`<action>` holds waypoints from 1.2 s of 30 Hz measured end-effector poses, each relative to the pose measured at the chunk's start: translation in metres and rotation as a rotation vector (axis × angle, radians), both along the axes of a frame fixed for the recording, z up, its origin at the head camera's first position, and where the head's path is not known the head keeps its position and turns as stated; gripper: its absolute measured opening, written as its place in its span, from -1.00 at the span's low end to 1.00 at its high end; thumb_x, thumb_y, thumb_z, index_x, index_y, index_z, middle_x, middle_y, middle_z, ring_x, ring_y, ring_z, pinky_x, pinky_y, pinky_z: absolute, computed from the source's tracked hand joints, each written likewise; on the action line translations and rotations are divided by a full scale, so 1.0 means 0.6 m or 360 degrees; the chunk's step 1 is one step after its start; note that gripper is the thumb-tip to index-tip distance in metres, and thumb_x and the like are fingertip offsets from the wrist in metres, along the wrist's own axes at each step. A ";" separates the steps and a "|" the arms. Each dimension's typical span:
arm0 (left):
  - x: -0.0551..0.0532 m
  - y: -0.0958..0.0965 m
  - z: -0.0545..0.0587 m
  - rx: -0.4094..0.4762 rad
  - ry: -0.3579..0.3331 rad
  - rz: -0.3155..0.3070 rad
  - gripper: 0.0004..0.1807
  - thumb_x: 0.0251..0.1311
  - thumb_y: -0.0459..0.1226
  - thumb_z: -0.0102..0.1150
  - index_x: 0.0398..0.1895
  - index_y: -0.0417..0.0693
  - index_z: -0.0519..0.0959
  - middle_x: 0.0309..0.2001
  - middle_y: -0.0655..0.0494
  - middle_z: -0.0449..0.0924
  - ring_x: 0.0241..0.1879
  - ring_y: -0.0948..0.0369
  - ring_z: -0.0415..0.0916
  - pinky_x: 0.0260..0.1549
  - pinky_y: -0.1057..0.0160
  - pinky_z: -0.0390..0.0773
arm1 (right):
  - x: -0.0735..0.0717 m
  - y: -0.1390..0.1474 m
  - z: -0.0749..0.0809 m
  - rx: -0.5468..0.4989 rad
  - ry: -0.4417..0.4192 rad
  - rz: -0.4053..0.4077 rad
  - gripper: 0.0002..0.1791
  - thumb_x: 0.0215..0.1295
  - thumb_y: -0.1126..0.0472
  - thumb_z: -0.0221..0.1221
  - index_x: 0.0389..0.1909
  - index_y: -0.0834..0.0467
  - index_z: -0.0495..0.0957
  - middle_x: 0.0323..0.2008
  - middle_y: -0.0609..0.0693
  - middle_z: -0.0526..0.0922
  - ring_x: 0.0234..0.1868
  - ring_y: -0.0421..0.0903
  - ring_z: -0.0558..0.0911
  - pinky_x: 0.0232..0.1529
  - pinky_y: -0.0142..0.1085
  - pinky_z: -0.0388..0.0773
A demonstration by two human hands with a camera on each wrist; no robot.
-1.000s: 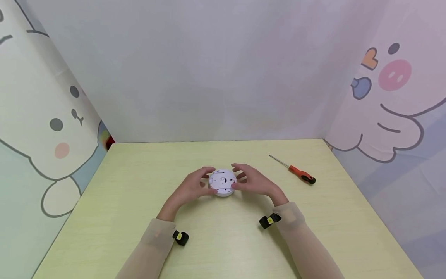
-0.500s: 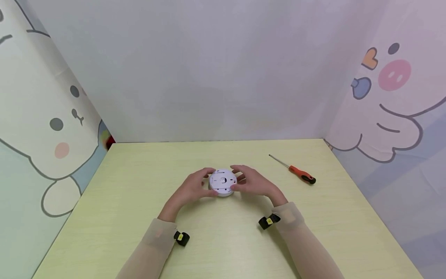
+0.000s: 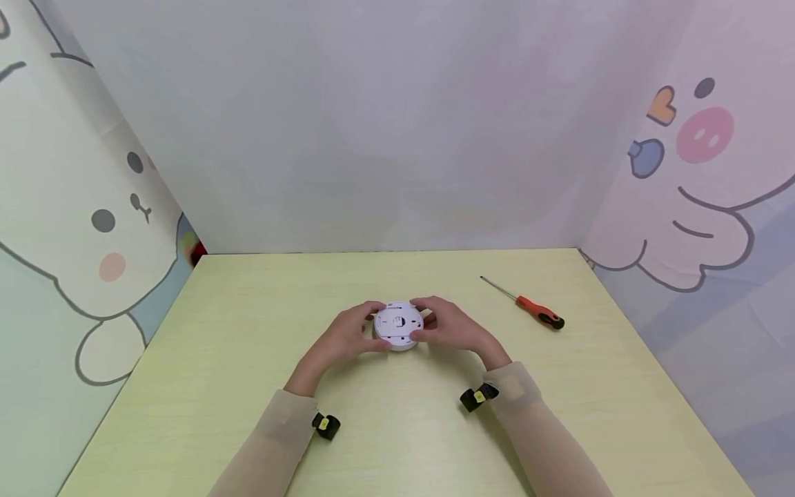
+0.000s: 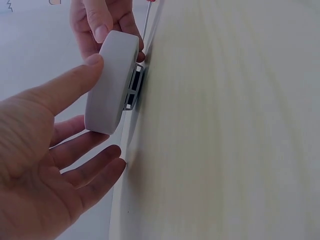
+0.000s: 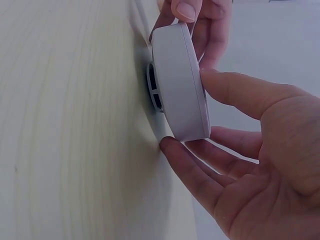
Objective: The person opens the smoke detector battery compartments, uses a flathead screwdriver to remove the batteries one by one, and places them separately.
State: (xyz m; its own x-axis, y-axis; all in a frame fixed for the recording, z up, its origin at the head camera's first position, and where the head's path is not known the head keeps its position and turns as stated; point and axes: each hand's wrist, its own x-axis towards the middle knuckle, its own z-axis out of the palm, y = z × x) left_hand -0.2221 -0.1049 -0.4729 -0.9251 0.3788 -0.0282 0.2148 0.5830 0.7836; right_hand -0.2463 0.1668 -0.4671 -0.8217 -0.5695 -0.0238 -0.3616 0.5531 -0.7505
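Note:
A round white smoke detector (image 3: pixel 398 322) is at the middle of the table, its flat back plate facing up. In the left wrist view, the slotted grey vent (image 4: pixel 134 87) under the smoke detector faces the tabletop; I cannot tell if it touches. My left hand (image 3: pixel 349 335) holds the left side of the rim, thumb at the near edge and fingers at the far edge. From the right, my right hand (image 3: pixel 453 324) pinches the rim with thumb and fingers. In the right wrist view, the white side wall (image 5: pixel 177 82) of the smoke detector shows between both hands.
A screwdriver (image 3: pixel 533 308) with a red and black handle lies to the right of the hands, its tip pointing to the back left. Cloth with cartoon animals hangs at both sides of the pale wooden table (image 3: pixel 261 290), and a plain white sheet (image 3: pixel 397 138) hangs behind.
The fingers of both hands have drawn slightly closer to the rim of the smoke detector. The smoke detector and the screwdriver look nearly unmoved.

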 end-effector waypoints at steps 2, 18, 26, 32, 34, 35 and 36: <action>0.000 0.001 0.001 -0.0012 0.0000 0.0006 -0.16 0.11 -0.10 0.65 0.47 0.06 0.47 0.32 0.11 0.58 0.30 0.08 0.51 0.29 -0.02 0.57 | 0.001 0.000 0.001 -0.0007 0.0006 -0.0002 -0.22 0.37 0.12 0.44 0.52 0.26 0.37 0.27 0.12 0.57 0.10 -0.01 0.71 0.13 -0.18 0.68; 0.003 0.002 0.000 -0.0060 0.0020 0.0019 -0.23 0.18 -0.11 0.60 0.45 0.06 0.47 0.25 0.05 0.63 0.25 0.07 0.54 0.30 -0.07 0.53 | 0.002 -0.006 -0.001 -0.0004 0.0035 -0.0048 -0.28 0.38 0.10 0.45 0.48 0.22 0.46 0.18 0.11 0.61 0.06 0.00 0.73 0.12 -0.14 0.70; 0.002 0.002 -0.001 -0.0037 0.0021 0.0020 -0.24 0.18 -0.11 0.60 0.44 0.04 0.48 0.23 0.06 0.64 0.23 0.10 0.56 0.28 -0.04 0.55 | 0.002 -0.005 -0.001 -0.0009 0.0048 -0.0042 -0.30 0.40 0.12 0.43 0.48 0.23 0.46 0.16 0.11 0.62 0.07 0.01 0.72 0.13 -0.13 0.70; 0.001 0.003 -0.002 -0.0034 0.0019 0.0029 -0.25 0.18 -0.11 0.60 0.42 0.05 0.49 0.21 0.07 0.65 0.21 0.11 0.58 0.27 -0.03 0.56 | 0.004 -0.006 0.001 0.0003 0.0041 -0.0055 -0.31 0.40 0.12 0.43 0.48 0.23 0.47 0.17 0.11 0.63 0.07 0.00 0.72 0.12 -0.13 0.70; 0.001 0.003 -0.001 -0.0041 0.0018 0.0029 -0.26 0.18 -0.11 0.60 0.41 0.04 0.49 0.21 0.07 0.65 0.21 0.10 0.58 0.27 -0.03 0.56 | 0.004 -0.006 0.002 0.0004 0.0046 -0.0061 -0.33 0.41 0.13 0.42 0.47 0.23 0.47 0.18 0.12 0.63 0.07 0.00 0.72 0.12 -0.12 0.70; 0.001 0.003 -0.001 -0.0045 0.0025 0.0027 -0.27 0.18 -0.11 0.60 0.40 0.03 0.49 0.21 0.06 0.65 0.21 0.10 0.58 0.26 -0.04 0.57 | 0.004 -0.006 0.002 0.0006 0.0051 -0.0065 -0.34 0.42 0.14 0.41 0.46 0.23 0.48 0.19 0.12 0.64 0.07 0.00 0.73 0.12 -0.12 0.70; 0.002 0.004 -0.001 -0.0044 0.0024 0.0026 -0.28 0.19 -0.11 0.59 0.39 0.02 0.49 0.21 0.06 0.65 0.21 0.09 0.58 0.26 -0.04 0.57 | 0.003 -0.006 0.002 0.0005 0.0055 -0.0068 -0.35 0.43 0.15 0.40 0.46 0.24 0.48 0.20 0.12 0.64 0.07 0.00 0.73 0.12 -0.13 0.70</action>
